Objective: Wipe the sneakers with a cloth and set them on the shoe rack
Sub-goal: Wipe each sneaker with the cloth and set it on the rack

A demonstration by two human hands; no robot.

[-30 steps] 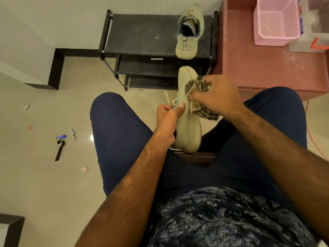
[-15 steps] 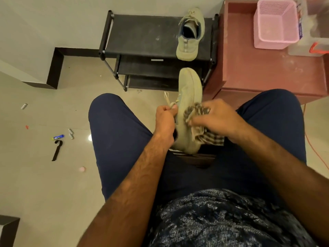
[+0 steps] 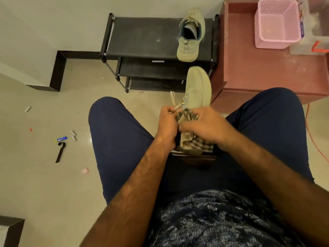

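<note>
A pale green sneaker [image 3: 197,90] is held between my knees, toe pointing away toward the rack. My left hand [image 3: 167,123] grips it at the laces side. My right hand [image 3: 204,127] holds a checked cloth [image 3: 201,145] bunched against the sneaker's middle; the heel end is hidden under my hands and the cloth. A second matching sneaker [image 3: 190,35] stands on the top shelf of the black shoe rack [image 3: 142,38], at its right end, opening upward.
A reddish cabinet [image 3: 263,72] stands right of the rack, with a pink mesh basket [image 3: 277,24] on it. An orange cable [image 3: 313,138] runs down the floor at right. Small litter and a black hook [image 3: 60,151] lie on the tiled floor at left.
My right hand with the cloth has slid down the sneaker from near the toe toward my body, now meeting my left hand. The sneaker and left hand stayed nearly still.
</note>
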